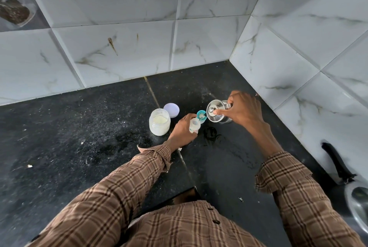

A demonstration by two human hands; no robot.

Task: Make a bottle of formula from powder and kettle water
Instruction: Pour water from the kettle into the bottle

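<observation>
On the black speckled stone counter (79,127), your right hand (243,111) curls its fingers round the handle of the small shiny steel kettle (217,112), tipped toward the clear plastic baby bottle (194,125) your left hand (182,129) grips just beside the open powder jar (160,121).

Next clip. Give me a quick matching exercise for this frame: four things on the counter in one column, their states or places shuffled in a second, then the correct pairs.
Things:
1. kettle
2. bottle
3. jar
4. lid

States:
A. lies on the counter behind the jar
B. tilted in the right hand
C. stands open, pale powder inside
D. held upright by the left hand

Pairs: 1-B, 2-D, 3-C, 4-A
</observation>
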